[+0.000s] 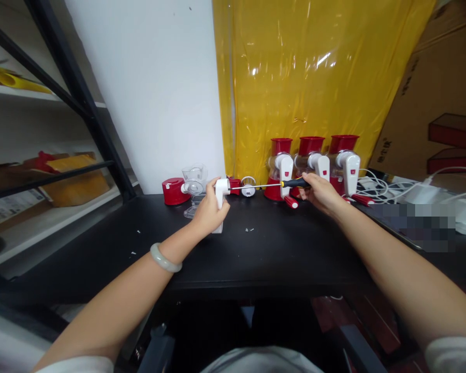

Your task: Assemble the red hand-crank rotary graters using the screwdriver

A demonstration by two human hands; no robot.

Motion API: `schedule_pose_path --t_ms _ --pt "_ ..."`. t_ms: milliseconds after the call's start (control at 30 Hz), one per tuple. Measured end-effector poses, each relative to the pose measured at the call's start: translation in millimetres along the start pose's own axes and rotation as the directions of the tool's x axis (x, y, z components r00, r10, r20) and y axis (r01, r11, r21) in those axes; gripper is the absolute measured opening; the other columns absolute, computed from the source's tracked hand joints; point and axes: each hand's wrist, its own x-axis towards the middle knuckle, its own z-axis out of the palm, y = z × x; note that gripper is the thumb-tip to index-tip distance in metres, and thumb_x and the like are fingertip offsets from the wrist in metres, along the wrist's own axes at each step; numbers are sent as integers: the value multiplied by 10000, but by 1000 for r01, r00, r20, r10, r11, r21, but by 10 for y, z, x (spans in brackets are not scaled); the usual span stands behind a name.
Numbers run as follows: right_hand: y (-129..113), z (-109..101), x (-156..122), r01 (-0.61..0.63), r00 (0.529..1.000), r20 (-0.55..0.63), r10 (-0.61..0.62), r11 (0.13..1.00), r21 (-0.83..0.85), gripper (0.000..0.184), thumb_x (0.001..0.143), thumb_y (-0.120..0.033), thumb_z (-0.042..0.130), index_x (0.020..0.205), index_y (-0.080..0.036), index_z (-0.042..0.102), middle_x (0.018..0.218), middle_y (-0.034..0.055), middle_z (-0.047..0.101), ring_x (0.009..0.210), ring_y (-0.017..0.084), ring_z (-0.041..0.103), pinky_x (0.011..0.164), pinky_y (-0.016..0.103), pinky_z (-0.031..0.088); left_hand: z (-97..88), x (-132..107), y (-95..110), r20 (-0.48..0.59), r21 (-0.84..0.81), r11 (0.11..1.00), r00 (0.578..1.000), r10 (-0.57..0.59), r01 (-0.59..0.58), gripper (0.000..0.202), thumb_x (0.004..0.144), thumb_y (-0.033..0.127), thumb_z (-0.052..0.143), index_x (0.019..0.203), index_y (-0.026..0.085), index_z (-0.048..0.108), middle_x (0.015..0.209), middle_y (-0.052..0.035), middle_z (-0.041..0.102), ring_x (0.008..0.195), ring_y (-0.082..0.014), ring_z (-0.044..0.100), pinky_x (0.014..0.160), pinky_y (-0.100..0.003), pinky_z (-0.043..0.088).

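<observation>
My left hand (pixel 208 210) is closed around a white plastic housing (pixel 220 192) that stands upright on the black table (pixel 256 248). My right hand (pixel 321 192) grips a screwdriver (pixel 291 183) by its black-and-yellow handle. The thin shaft runs level to the left and its tip meets the top of the white housing, beside a small red part (pixel 235 183). A pale bangle (pixel 165 258) sits on my left wrist.
Three assembled red-and-white grinders (pixel 312 163) stand in a row against a yellow plastic sheet (pixel 314 77). A red cap (pixel 173 190), clear plastic parts (pixel 194 181) and tiny screws (pixel 249 229) lie near the housing. White cables (pixel 376 189) and cardboard boxes (pixel 435 98) fill the right; metal shelving (pixel 62 155) stands left.
</observation>
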Motion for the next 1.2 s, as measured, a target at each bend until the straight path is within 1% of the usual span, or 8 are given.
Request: schedule_pose_path --t_ms 167,300,500,667,867,967,1067,1200 --pt "29 -66 28 -32 999 -7 32 993 -110 437 755 -595 686 729 -180 551 487 8 587 368 90 511 357 199 388 -17 -12 20 4 56 998 1000 14 -14 663 843 206 513 1433 170 214 1257 -192 546 1039 -288 618 874 -434 488" --pt "30 -84 34 -9 1000 -19 6 984 -179 471 767 -633 646 721 -171 565 490 34 605 331 99 506 332 214 390 -28 -14 27 18 141 990 1000 4 -7 669 853 227 506 1441 146 199 1192 -197 583 900 -277 652 800 -431 503" --pt "-6 -39 -2 -16 999 -41 7 973 -232 492 761 -660 628 728 -173 571 463 40 607 302 108 492 302 215 368 -39 -17 66 -6 264 964 1000 -25 26 655 854 236 496 1438 142 213 1120 -182 626 809 -272 665 723 -400 505" --pt "12 -42 8 -57 993 -115 33 974 -218 498 766 -668 614 693 -179 565 405 26 560 284 110 467 290 218 357 -53 -33 81 -13 341 940 999 34 -28 680 856 241 506 1460 134 210 1091 -170 638 790 -264 666 730 -392 504" --pt "52 -73 61 -58 985 -169 23 978 -201 470 763 -651 631 672 -198 544 396 4 541 303 110 463 299 223 350 -41 -35 82 17 277 960 999 43 -46 681 848 235 510 1456 163 209 1180 -176 605 815 -258 660 735 -392 506" --pt "44 -94 88 4 980 -196 -32 990 -142 426 749 -611 671 688 -214 527 409 -27 520 317 103 462 310 225 358 -21 -24 66 61 176 984 998 15 -25 663 830 223 524 1432 168 253 1088 -148 633 811 -254 651 741 -392 508" --pt "2 -129 111 61 955 -285 -82 995 -83 380 756 -557 681 699 -225 504 404 -51 482 312 97 442 306 228 356 -5 -9 40 97 99 995 995 -1 -9 633 820 223 534 1407 160 306 1009 -121 653 816 -254 645 768 -406 510" --pt "-62 -190 126 52 910 -410 -63 998 -37 310 796 -482 637 699 -239 470 375 -68 426 293 94 403 298 230 330 -7 7 17 135 75 997 991 9 -19 588 807 234 556 1370 162 402 1062 -110 660 909 -257 647 840 -413 507"
